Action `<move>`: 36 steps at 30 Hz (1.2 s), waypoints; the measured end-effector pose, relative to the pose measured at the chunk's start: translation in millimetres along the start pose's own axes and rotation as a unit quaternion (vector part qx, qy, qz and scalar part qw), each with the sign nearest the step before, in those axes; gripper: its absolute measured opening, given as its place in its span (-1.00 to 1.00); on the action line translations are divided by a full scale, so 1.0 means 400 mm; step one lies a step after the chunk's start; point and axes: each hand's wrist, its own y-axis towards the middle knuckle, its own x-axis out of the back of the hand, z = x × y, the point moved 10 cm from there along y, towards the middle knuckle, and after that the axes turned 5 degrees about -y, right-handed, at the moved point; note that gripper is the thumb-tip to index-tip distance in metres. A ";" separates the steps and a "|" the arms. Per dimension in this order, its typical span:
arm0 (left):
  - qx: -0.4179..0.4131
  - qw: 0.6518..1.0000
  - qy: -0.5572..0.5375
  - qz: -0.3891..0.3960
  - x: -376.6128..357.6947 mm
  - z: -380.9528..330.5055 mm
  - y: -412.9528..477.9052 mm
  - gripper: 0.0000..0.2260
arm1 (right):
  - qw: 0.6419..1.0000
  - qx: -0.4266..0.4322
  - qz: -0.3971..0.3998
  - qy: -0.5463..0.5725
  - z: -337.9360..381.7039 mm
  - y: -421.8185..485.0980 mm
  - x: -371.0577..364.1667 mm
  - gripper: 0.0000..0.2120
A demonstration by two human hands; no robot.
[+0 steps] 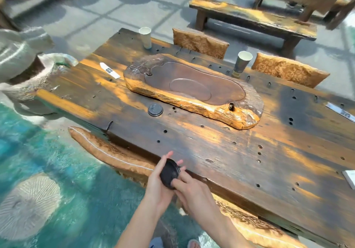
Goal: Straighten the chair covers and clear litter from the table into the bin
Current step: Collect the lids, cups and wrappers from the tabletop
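Note:
Both my hands meet at the near edge of the long dark wooden table (221,148). My left hand (159,182) cups a black cup lid (170,173), and my right hand (192,190) pinches its lower rim. A second black lid (155,110) lies flat on the table. Two paper cups stand along the far edge, one at the far corner (145,37) and one further right (241,63). White paper wrappers lie at the left (109,70), at the right edge (341,111) and at the near right (350,178). Gold patterned chair covers sit on the far chairs (199,43) (288,70) and on the near chairs (107,149) (255,226).
A carved wooden tea tray (194,90) fills the middle of the table. A white sack-like bin (30,69) gapes open at the table's left end. Wooden benches (253,17) stand beyond the far chairs. The floor at left is teal with white patches.

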 end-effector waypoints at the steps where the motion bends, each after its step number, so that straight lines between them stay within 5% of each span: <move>1: -0.012 1.000 -0.002 0.004 0.016 -0.036 -0.005 -0.61 | 1.000 0.008 0.008 -0.002 0.034 0.024 -0.004 -0.90; 7: -0.057 0.998 -0.025 -0.018 0.121 -0.271 -0.012 -0.71 | 0.998 0.040 0.018 0.054 0.211 0.164 -0.022 -0.72; 11: -0.043 0.998 -0.030 -0.031 0.204 -0.405 0.014 -0.88 | 0.995 -0.018 -0.024 0.092 0.237 0.241 -0.022 -0.72; 21: 0.025 0.996 -0.081 0.000 0.253 -0.550 0.065 -0.83 | 0.980 -0.192 0.016 0.044 0.049 0.443 -0.146 -0.78; 36: 0.067 0.996 -0.061 -0.014 0.293 -0.863 0.283 -0.83 | 0.927 -0.358 0.103 -0.031 -0.292 0.965 -0.285 -0.50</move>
